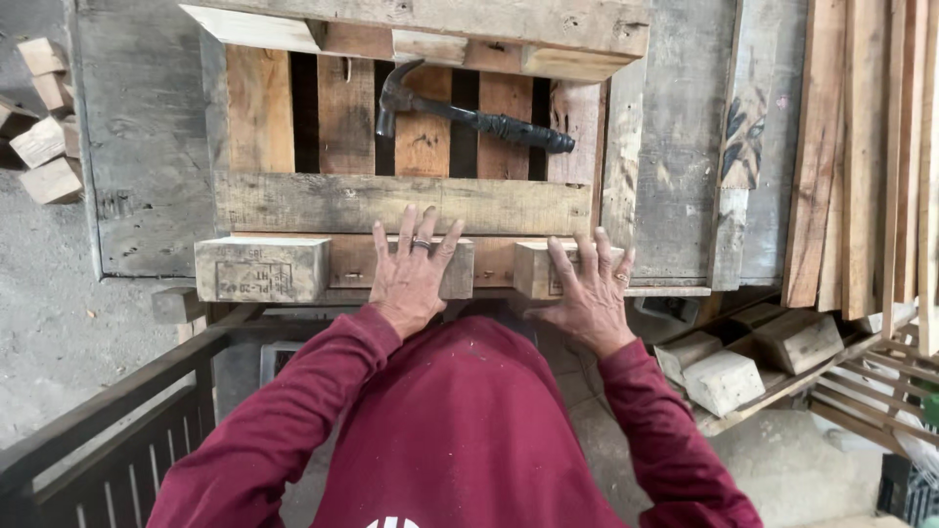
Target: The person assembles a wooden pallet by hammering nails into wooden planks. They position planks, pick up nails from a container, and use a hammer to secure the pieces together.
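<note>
I see both my arms, in long dark red sleeves, reaching forward from my chest. My left hand (411,269) lies palm down with its fingers spread wide and a ring on one finger. My right hand (590,291) also lies palm down, fingers splayed and angled slightly outward, with a ring too. Neither hand grips anything.

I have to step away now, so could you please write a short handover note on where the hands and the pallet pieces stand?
Left hand: flat, fingers spread, on the middle block; no grip.
Right hand: flat on the right block; no grip.
The left block lies untouched along the pallet near edge.
Hammer lies on the slats, unheld.
Done: three blocks lined up along the edge.
Left: no nails visible in them; fixing seems pending.
</note>
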